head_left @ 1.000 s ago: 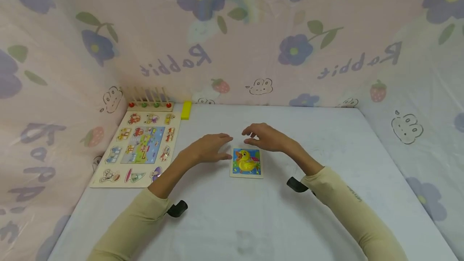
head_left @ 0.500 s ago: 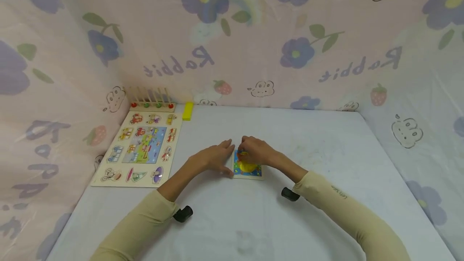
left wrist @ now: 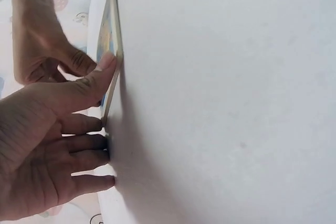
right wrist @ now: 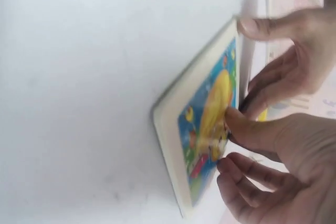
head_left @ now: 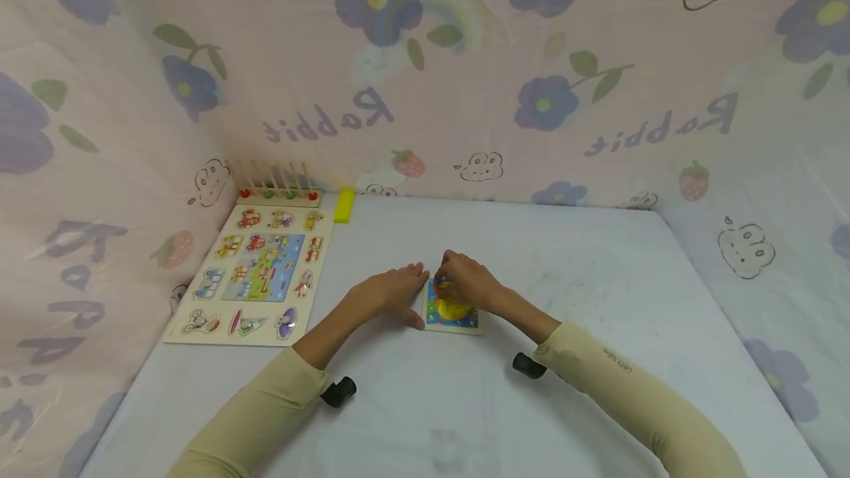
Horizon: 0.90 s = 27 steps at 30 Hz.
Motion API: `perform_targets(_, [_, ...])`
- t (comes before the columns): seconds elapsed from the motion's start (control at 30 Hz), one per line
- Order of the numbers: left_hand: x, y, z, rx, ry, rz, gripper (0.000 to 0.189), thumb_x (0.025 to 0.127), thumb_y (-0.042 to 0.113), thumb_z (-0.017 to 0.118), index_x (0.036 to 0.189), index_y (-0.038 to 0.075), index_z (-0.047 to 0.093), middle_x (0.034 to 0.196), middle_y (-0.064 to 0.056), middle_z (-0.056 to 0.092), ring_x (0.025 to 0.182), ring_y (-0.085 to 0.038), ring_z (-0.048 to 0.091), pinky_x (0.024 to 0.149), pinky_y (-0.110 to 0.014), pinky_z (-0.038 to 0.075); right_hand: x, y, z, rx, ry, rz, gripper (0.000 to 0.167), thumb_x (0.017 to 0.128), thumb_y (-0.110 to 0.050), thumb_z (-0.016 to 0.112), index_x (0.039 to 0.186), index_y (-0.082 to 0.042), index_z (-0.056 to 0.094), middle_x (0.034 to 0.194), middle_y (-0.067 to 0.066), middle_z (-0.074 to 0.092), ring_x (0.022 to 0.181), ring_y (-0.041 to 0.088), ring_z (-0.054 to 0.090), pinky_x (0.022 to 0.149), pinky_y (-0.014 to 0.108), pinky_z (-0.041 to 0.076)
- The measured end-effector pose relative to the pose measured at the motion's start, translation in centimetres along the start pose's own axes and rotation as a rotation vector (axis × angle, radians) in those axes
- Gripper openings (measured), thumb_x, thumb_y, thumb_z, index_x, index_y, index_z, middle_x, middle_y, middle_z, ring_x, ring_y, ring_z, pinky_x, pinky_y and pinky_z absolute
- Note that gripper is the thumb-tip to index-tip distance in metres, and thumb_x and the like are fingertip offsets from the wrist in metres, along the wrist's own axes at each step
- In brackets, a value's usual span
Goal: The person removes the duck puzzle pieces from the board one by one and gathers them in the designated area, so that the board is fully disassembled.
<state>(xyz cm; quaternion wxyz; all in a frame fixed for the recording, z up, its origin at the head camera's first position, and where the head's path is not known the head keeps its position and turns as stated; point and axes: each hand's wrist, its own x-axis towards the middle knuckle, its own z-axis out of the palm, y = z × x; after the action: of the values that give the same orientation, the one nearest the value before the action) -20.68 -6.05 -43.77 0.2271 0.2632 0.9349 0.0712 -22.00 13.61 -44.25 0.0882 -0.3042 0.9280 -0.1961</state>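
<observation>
A small square wooden puzzle board with a yellow duck on a blue ground (head_left: 454, 314) lies near the middle of the white worktop (head_left: 412, 404), well apart from its left and right edges. The left hand (head_left: 390, 293) is at the puzzle board's left side, thumb and fingers set wide: the thumb touches the near left corner, the index fingertip is at the far left corner, and other fingertips rest on the worktop just beside it. The right hand (head_left: 473, 282) is over the puzzle board, thumb and index finger narrow, the thumb tip on the duck picture; whether a piece is pinched between them I cannot tell. In the head view this hand hides part of the duck.

Along the worktop's left edge lies a large rectangular pale wooden board with a printed scene ringed by colourful figures (head_left: 265, 279). Beyond it, by the far left corner, stands a pale wooden rack with thin upright pegs and red and green beads (head_left: 279, 201). Just to its right, near the far edge, is a bright yellow rectangular block (head_left: 344, 206). Beige sleeves (head_left: 249, 419) cover both forearms
</observation>
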Motion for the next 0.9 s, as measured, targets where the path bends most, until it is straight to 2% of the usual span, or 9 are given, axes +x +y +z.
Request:
perform_targets(0.2, [0.3, 0.6, -0.2, 0.04, -0.021, -0.01, 0.103, 0.084, 0.05, 0.085, 0.163, 0.005, 0.034, 0.173, -0.016, 0.029, 0.16, -0.033, 0.033, 0.13, -0.049, 0.033, -0.1, -0.1, 0.7, 0.049, 0.044, -0.005, 0.015, 0.087, -0.006, 0.083, 0.1, 0.001, 0.082, 0.098, 0.013, 0.069, 0.084, 0.017, 0.058, 0.079, 0.031, 0.057])
perform_targets(0.33, [0.4, 1.2, -0.3, 0.057, -0.009, -0.018, 0.103, 0.083, 0.049, 0.086, 0.161, 0.004, 0.037, 0.171, -0.019, 0.032, 0.157, -0.037, 0.038, 0.127, -0.049, 0.038, -0.2, -0.1, 0.9, 0.058, 0.061, -0.003, 0.012, 0.089, -0.003, 0.081, 0.099, 0.002, 0.082, 0.097, 0.013, 0.07, 0.083, 0.017, 0.06, 0.081, 0.032, 0.059])
perform_targets(0.53, [0.4, 1.4, -0.6, 0.07, 0.002, -0.051, 0.103, 0.083, 0.049, 0.086, 0.163, 0.007, 0.036, 0.172, -0.015, 0.029, 0.159, -0.034, 0.035, 0.128, -0.049, 0.036, -0.1, -0.4, 0.3, 0.023, 0.063, -0.023, 0.015, 0.088, -0.004, 0.081, 0.101, 0.004, 0.08, 0.097, 0.015, 0.069, 0.083, 0.02, 0.061, 0.083, 0.037, 0.06])
perform_targets(0.8, [0.5, 1.5, -0.3, 0.058, -0.015, -0.062, 0.104, 0.083, 0.048, 0.086, 0.164, 0.007, 0.033, 0.173, -0.015, 0.027, 0.16, -0.034, 0.033, 0.128, -0.049, 0.036, 0.9, -0.1, 0.1, 0.089, -0.002, 0.103, 0.02, 0.084, 0.001, 0.081, 0.104, 0.005, 0.076, 0.101, 0.015, 0.069, 0.088, 0.022, 0.066, 0.089, 0.036, 0.064])
perform_targets(0.9, [0.2, 1.4, -0.1, 0.05, -0.014, -0.076, 0.104, 0.083, 0.048, 0.086, 0.164, 0.008, 0.034, 0.174, -0.015, 0.027, 0.16, -0.033, 0.033, 0.127, -0.049, 0.036, 1.0, -0.3, 0.2, 0.088, -0.013, 0.111, 0.022, 0.084, 0.001, 0.082, 0.105, 0.005, 0.075, 0.103, 0.015, 0.068, 0.09, 0.023, 0.066, 0.091, 0.038, 0.064])
